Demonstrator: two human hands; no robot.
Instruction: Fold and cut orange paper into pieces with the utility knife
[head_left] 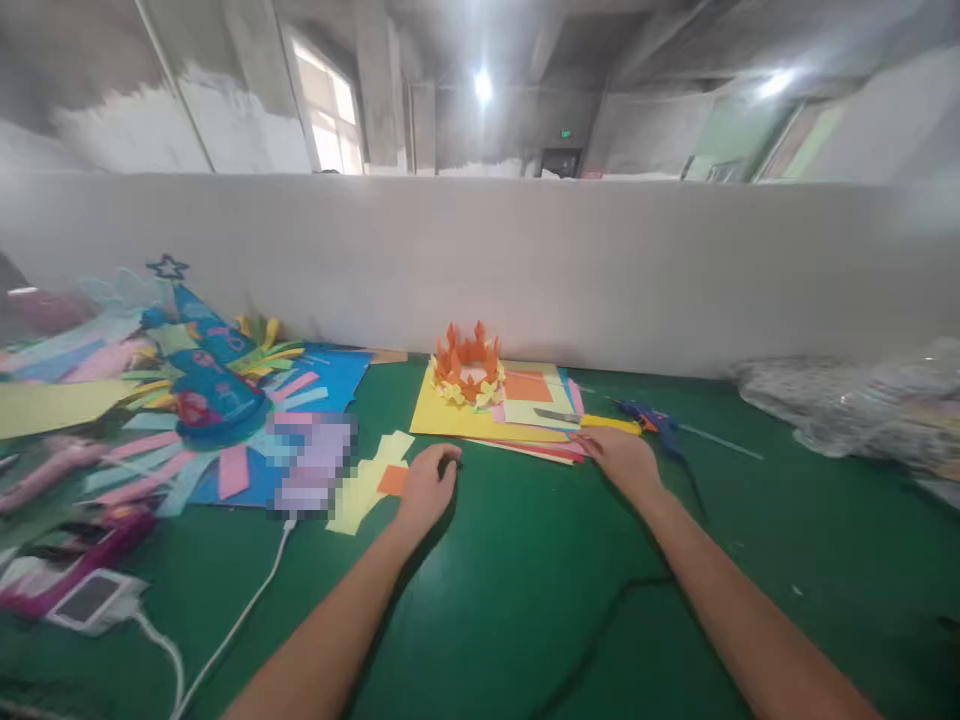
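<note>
Two bare hands are out over a green tabletop (pixel 510 620), spaced apart. Right hand (pixel 622 462): fingers bent, tips at near right corner of a paper stack (pixel 435 422); can't tell if it pinches a sheet or just rests there, poss. to steady the corner. Left hand (pixel 429 490): half-curled & loose, nothing showing in it, right beside pale yellow strips (pixel 356 500) and an orange piece (pixel 392 481) on its outer side, prob. kept there for easy reach.

Just past right fingertips, a yellow-handled blade (pixel 592 421) lies on the stack, handle toward that hand, maybe so it's quick to grab. Beyond same hand: blue glue gun (pixel 651 418), prob. parked there b/c its cord comes from that side.

Btwn both hands, farther off, an orange paper crown (pixel 455 372) w/ yellow flowers stands upright on the stack, prob. so it doesn't get knocked.

Well out from left hand: blue cone hats (pixel 217 400) amid pastel strips, plus a pixelated item (pixel 319 465) on a white cable (pixel 251 600), ID unclear. Far off right hand: crumpled clear plastic (pixel 847 400), contents unclear.
</note>
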